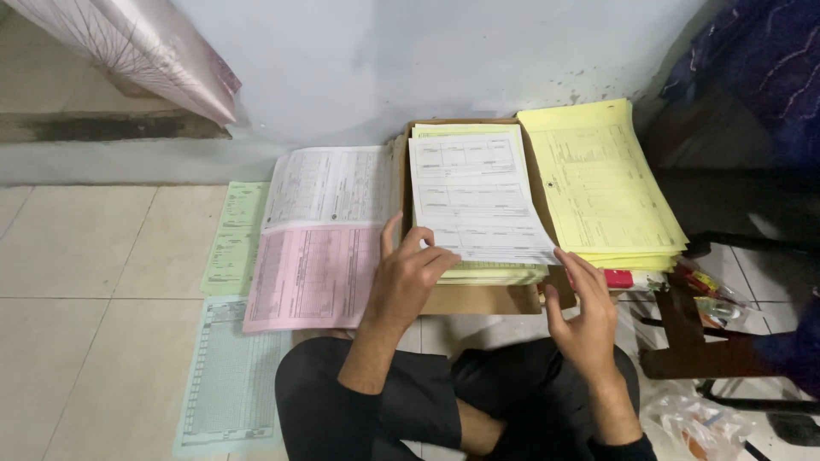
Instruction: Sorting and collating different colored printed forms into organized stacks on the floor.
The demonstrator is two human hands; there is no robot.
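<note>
White form (pixel 475 198), two hands (pixel 408 275)

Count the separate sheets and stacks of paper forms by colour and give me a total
White: 2, sheet on floor, top sheet of middle stack
Yellow: 1, stack
Pink: 1, sheet
Green: 1, sheet
Blue: 1, sheet
Total: 6

Print on the white form (pixel 474 201) too small to read, cardboard box (pixel 478 299) mostly hidden under paper stacks, blue sheet (pixel 226 384) partly under a knee, plastic bag (pixel 696 427) cut by the bottom edge, left hand (pixel 406 277) fingertips tucked beneath the stack
</note>
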